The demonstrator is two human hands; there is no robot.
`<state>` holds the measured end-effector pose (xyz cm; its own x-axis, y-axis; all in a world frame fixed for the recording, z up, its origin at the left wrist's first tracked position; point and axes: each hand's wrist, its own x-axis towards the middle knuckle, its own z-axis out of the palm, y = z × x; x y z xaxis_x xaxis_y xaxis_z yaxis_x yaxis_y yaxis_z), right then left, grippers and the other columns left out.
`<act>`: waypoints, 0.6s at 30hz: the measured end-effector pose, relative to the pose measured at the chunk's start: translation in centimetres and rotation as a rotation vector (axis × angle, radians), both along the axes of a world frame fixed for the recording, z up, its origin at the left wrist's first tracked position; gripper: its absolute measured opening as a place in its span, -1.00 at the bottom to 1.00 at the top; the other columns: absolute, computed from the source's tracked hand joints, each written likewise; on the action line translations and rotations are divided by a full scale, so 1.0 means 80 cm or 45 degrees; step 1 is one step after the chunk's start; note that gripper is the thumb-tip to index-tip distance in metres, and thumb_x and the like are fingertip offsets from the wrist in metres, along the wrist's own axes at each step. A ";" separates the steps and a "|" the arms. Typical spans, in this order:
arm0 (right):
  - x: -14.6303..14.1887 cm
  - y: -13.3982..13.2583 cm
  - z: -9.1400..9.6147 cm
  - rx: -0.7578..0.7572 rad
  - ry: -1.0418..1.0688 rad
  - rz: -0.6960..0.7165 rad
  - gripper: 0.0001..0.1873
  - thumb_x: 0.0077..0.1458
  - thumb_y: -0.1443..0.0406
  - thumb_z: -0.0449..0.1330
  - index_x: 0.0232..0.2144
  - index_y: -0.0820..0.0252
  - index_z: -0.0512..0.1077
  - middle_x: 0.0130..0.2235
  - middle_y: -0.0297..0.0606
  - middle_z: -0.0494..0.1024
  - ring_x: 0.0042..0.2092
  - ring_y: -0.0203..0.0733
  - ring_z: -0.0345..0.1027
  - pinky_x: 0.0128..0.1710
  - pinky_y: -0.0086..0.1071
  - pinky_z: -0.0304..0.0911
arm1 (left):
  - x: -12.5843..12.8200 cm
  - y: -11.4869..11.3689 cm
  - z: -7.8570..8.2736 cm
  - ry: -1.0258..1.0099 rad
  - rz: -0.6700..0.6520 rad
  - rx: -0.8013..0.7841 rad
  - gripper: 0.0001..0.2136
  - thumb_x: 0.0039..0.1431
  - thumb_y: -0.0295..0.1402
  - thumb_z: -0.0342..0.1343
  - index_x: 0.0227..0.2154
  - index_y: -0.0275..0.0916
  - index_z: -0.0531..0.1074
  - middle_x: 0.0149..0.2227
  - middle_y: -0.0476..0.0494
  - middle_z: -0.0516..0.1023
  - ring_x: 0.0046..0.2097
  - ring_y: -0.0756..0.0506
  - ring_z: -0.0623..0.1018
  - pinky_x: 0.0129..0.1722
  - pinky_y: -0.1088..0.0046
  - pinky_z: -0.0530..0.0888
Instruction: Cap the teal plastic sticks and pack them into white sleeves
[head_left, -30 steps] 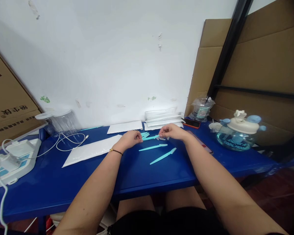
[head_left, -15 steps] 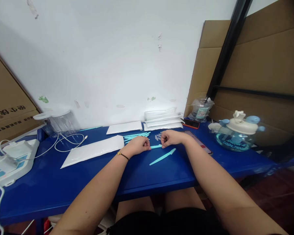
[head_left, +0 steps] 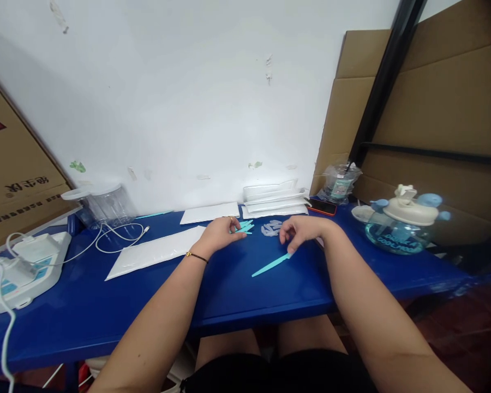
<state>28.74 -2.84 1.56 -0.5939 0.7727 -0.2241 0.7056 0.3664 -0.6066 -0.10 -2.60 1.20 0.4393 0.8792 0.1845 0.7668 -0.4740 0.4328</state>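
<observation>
Two hands low on the table point(head_left: 237, 295): right hand point(head_left: 301, 229) on a lone teal stick point(head_left: 270, 266), left hand point(head_left: 220, 233) by the pile.
We note the right hand's fingers bent down onto the stick's broad far end; pinched or only touched, we cannot tell. The left hand lies loosely open, palm down, fingertips at the pile of teal sticks point(head_left: 244, 226), gripping nothing we can see. The lone stick lies flat and slantwise near the table's front edge. We judge it light, thin, stiff plastic, likely to skid on the smooth top; best pinched by the edges at the broad end. Clear caps point(head_left: 271, 228) sit between the hands. A white pouch point(head_left: 155, 251) lies left and a water jug point(head_left: 396, 226) stands right.
</observation>
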 end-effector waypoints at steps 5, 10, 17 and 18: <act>-0.021 -0.005 -0.007 -0.031 -0.142 0.090 -0.69 -0.38 0.17 0.34 -0.48 0.19 0.52 -0.52 -0.38 0.47 -0.49 -0.31 0.26 -0.49 -0.47 0.12 | 0.031 -0.025 -0.002 0.027 -0.414 -0.197 -0.55 -0.09 0.05 0.10 -0.28 -0.22 0.44 -0.38 -0.08 0.48 -0.37 -0.04 0.43 -0.42 0.50 0.29; -0.048 -0.007 -0.014 0.212 -0.115 0.028 -0.87 -0.29 0.29 0.22 -0.55 0.21 0.47 -0.54 -0.36 0.47 -0.51 -0.32 0.25 -0.52 -0.48 0.10 | 0.042 -0.023 -0.015 0.226 -0.499 -0.051 -0.74 0.00 -0.14 0.10 -0.30 -0.19 0.43 -0.38 -0.07 0.47 -0.34 -0.06 0.42 -0.41 0.49 0.26; -0.058 -0.009 -0.014 0.316 -0.025 0.025 -0.91 -0.27 0.37 0.14 -0.56 0.23 0.42 -0.50 -0.34 0.46 -0.49 -0.34 0.24 -0.52 -0.50 0.08 | 0.037 -0.012 -0.028 0.237 -0.419 0.191 -0.76 0.08 -0.23 0.04 -0.22 -0.21 0.41 -0.22 -0.16 0.42 -0.23 -0.09 0.42 -0.28 0.46 0.31; -0.057 -0.009 -0.014 0.325 0.013 0.034 -0.90 -0.25 0.36 0.13 -0.55 0.23 0.42 -0.50 -0.35 0.45 -0.49 -0.34 0.23 -0.51 -0.50 0.08 | 0.037 -0.011 -0.028 0.232 -0.404 0.211 -0.79 0.10 -0.24 0.03 -0.26 -0.21 0.43 -0.21 -0.17 0.42 -0.22 -0.10 0.42 -0.25 0.46 0.31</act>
